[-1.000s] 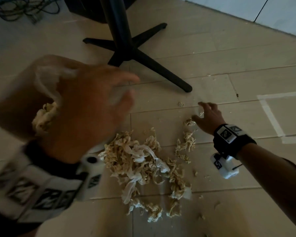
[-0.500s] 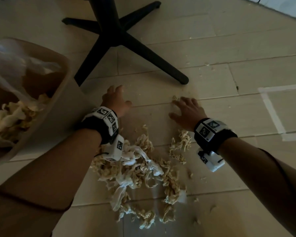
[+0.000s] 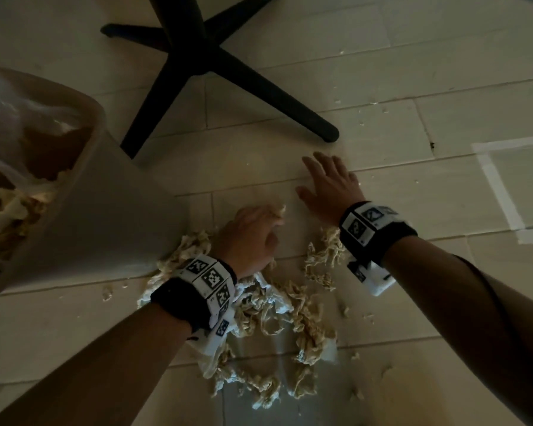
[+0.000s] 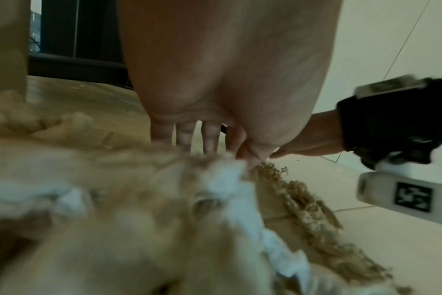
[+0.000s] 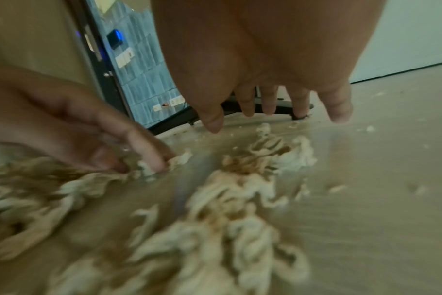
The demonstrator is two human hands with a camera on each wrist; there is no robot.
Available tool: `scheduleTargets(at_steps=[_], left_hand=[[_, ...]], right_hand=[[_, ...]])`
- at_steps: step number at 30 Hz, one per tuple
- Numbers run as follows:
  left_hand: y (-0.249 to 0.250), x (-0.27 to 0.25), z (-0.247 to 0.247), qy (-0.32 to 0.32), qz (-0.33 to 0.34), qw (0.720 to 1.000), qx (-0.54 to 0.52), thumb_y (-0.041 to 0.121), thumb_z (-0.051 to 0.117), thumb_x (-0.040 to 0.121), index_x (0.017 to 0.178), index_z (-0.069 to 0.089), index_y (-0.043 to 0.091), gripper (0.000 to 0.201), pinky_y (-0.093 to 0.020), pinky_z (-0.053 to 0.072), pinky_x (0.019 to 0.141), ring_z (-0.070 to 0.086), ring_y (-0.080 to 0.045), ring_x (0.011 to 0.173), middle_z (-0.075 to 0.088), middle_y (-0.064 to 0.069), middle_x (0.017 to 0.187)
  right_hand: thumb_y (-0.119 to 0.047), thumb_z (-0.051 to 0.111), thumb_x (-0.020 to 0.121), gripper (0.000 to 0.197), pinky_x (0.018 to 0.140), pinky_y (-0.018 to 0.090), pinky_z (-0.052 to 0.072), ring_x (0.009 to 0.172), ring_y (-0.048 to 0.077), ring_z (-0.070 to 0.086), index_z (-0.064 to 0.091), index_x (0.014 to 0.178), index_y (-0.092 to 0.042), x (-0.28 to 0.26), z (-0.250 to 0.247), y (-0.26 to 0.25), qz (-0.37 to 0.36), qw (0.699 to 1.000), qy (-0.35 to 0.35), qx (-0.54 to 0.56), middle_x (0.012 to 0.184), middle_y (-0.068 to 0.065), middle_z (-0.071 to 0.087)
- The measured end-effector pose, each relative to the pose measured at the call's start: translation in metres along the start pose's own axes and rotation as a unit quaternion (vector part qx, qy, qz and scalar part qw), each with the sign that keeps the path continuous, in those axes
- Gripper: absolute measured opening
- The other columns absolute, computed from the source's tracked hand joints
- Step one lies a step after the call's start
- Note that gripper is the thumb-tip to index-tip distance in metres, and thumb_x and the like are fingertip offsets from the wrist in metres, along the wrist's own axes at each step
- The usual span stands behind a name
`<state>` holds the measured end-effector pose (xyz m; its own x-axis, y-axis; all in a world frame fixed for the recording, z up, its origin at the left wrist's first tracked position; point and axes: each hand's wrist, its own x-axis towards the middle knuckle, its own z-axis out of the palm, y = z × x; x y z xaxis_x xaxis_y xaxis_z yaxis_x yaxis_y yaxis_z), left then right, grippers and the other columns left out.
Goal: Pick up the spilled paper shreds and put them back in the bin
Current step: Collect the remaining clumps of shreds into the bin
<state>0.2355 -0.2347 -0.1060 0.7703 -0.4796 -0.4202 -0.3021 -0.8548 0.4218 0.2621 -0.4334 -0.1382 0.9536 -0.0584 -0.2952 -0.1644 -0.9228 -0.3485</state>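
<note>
- Kneeling-height view over a pale tiled floor (image 3: 382,72); light was dim and both wrist views were partly blurred.
- Left hand (image 3: 246,238) lay palm down on the far edge of the paper shreds (image 3: 268,312). Its fingers (image 5: 149,157) were bent, with the tips dug into the strands; a small tuft showed at the fingertips in the head view. Whether any strands were fully gripped could not be told.
- Right hand (image 3: 330,182) was spread, fingers straight and apart, palm down over bare floor just beyond the shreds. In the right wrist view its fingertips (image 5: 338,111) hung slightly above the floor and held nothing.
- Main pile of shreds, cream with some white strips, lay on the floor between the two forearms and stretched back toward the person. A smaller clump (image 3: 323,256) sat beside the right wrist, with loose scraps scattered farther right.
- Bin (image 3: 105,210), beige with a clear plastic liner (image 3: 19,118), stood at the left, just beside the pile's left edge. More shreds (image 3: 6,216) already lay inside it.
- Black star-shaped chair base (image 3: 197,50) stood on the floor beyond both hands, apart from the pile.
- White tape lines (image 3: 493,186) marked the floor at the right.
- Each wrist carried a black band with a white camera unit (image 3: 373,278) bearing printed square markers.
</note>
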Motion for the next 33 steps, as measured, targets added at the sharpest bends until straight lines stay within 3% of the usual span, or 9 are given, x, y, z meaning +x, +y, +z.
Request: scheduleTargets(at_steps=[3,8,12,15,20,23,28,30,33], left_hand=[[0.005,0.0,-0.012,0.022,-0.02,0.999,-0.021,0.021,0.048,0.103,0.14,0.06,0.027,0.04,-0.042,0.041,0.116,0.044,-0.021,0.141,0.056,0.005,0.148],[-0.015,0.007,-0.033,0.069,-0.084,0.994,0.001,0.021,0.05,0.098,0.143,0.056,0.028,0.045,-0.047,0.038,0.117,0.041,-0.026,0.142,0.052,0.001,0.151],[-0.024,-0.012,-0.03,0.009,-0.116,0.993,0.006,0.032,0.047,0.103,0.15,0.046,0.031,0.047,-0.048,0.036,0.119,0.036,-0.029,0.146,0.041,0.001,0.159],[-0.021,-0.031,-0.023,-0.024,-0.101,0.994,-0.016,0.038,0.044,0.106,0.154,0.041,0.032,0.049,-0.045,0.031,0.122,0.029,-0.03,0.15,0.035,0.001,0.163],[-0.016,-0.055,-0.023,0.002,-0.095,0.995,-0.025,0.035,0.04,0.107,0.156,0.04,0.029,0.049,-0.042,0.025,0.124,0.026,-0.028,0.152,0.034,-0.002,0.165],[-0.016,-0.067,-0.018,-0.036,-0.105,0.993,-0.024,0.033,0.041,0.108,0.159,0.029,0.034,0.053,-0.039,0.018,0.125,0.017,-0.025,0.157,0.021,0.001,0.17],[-0.026,-0.089,0.003,-0.083,-0.101,0.991,-0.029,0.047,0.053,0.099,0.159,0.02,0.048,0.068,-0.048,0.023,0.126,0.014,-0.028,0.157,0.014,0.009,0.17],[-0.026,-0.096,0.007,-0.089,-0.082,0.993,-0.006,0.047,0.06,0.095,0.158,0.021,0.048,0.074,-0.048,0.029,0.124,0.019,-0.027,0.155,0.017,0.011,0.169],[-0.02,-0.101,0.014,-0.075,-0.066,0.995,-0.005,0.037,0.063,0.097,0.156,0.034,0.041,0.066,-0.041,0.036,0.119,0.03,-0.027,0.148,0.028,0.009,0.164]], right_hand=[[-0.046,0.036,0.096,0.06,0.116,0.056,0.014,0.147,0.03,0.006,0.019,0.149,-0.024,0.003,0.002,0.006,-0.01,0.998,-0.049,-0.037,0.161,0.001,0.012],[-0.043,0.035,0.097,0.053,0.113,0.053,0.023,0.145,0.029,0.018,0.032,0.144,-0.019,-0.045,0.017,0.001,-0.069,0.996,-0.033,-0.036,0.156,0.003,0.027],[-0.059,0.022,0.085,0.069,0.111,0.048,0.03,0.14,0.029,0.027,0.039,0.14,-0.02,-0.089,0.023,-0.005,-0.071,0.996,-0.039,-0.026,0.149,0.001,0.037],[-0.062,0.045,0.084,0.071,0.11,0.046,0.031,0.139,0.028,0.026,0.033,0.143,-0.026,-0.113,0.024,-0.013,-0.052,0.997,-0.053,-0.008,0.15,-0.001,0.036],[-0.081,0.062,0.056,0.112,0.109,0.056,0.028,0.142,0.032,0.014,0.006,0.146,-0.043,-0.153,0.024,-0.035,-0.047,0.985,-0.165,-0.014,0.156,-0.003,0.018],[-0.069,0.075,0.054,0.124,0.109,0.062,0.022,0.145,0.038,-0.002,-0.006,0.146,-0.045,-0.176,0.034,-0.046,-0.056,0.968,-0.236,-0.058,0.159,-0.003,0.001],[-0.028,0.067,0.081,0.073,0.087,0.046,0.05,0.127,0.039,0.031,0.027,0.142,-0.031,-0.195,0.053,-0.052,-0.086,0.981,-0.146,-0.099,0.147,0.008,0.026],[-0.017,0.056,0.088,0.047,0.082,0.044,0.052,0.118,0.037,0.041,0.043,0.133,-0.025,-0.193,0.056,-0.049,-0.089,0.987,-0.12,-0.06,0.138,0.008,0.036],[-0.013,0.055,0.087,0.037,0.081,0.04,0.051,0.105,0.033,0.054,0.057,0.122,-0.024,-0.186,0.052,-0.047,-0.067,0.991,-0.108,0.044,0.12,0.006,0.048]])
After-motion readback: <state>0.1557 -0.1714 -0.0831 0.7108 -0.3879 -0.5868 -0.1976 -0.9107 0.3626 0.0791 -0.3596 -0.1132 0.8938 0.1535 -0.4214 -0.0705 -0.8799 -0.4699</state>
